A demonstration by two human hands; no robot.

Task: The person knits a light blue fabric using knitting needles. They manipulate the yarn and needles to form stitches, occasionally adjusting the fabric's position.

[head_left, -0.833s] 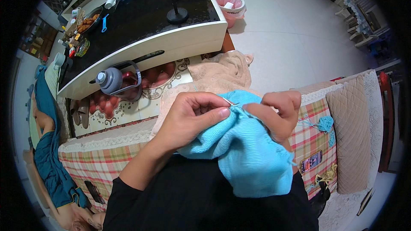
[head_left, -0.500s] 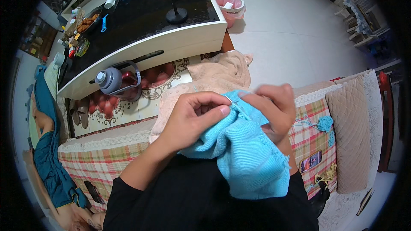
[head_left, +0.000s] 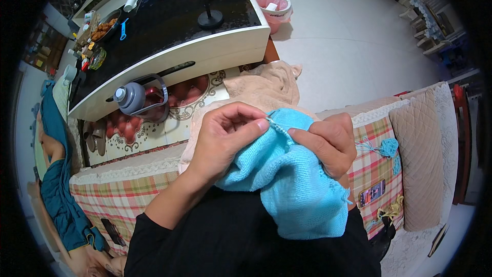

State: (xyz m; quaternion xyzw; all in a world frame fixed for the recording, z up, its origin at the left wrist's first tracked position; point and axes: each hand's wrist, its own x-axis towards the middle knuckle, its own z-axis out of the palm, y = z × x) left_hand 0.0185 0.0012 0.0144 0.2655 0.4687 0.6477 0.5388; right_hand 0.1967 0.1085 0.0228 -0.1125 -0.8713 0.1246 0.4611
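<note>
A light blue knitted piece (head_left: 294, 184) hangs over my lap, bunched up between both hands. My left hand (head_left: 225, 141) pinches its upper edge with thumb and forefinger, where a thin knitting needle (head_left: 277, 123) shows. My right hand (head_left: 328, 141) grips the same edge from the right, fingers curled over the fabric. The two hands sit close together, almost touching. A strand of blue yarn leads to a small blue yarn bundle (head_left: 387, 147) on the checked cover at my right.
A checked sofa cover (head_left: 118, 200) lies under me, with a beige cloth (head_left: 266, 87) beyond my hands. A grey bottle (head_left: 132, 97) stands by a black-topped low table (head_left: 169, 25). A pink bin (head_left: 274, 5) sits on the floor. A phone (head_left: 372, 193) lies at my right. Another person in teal (head_left: 56, 184) lies at left.
My right hand rose and closed in toward the left, then settled back on the edge; the knitted piece shifted slightly with it. My left hand stayed pinching the edge.
</note>
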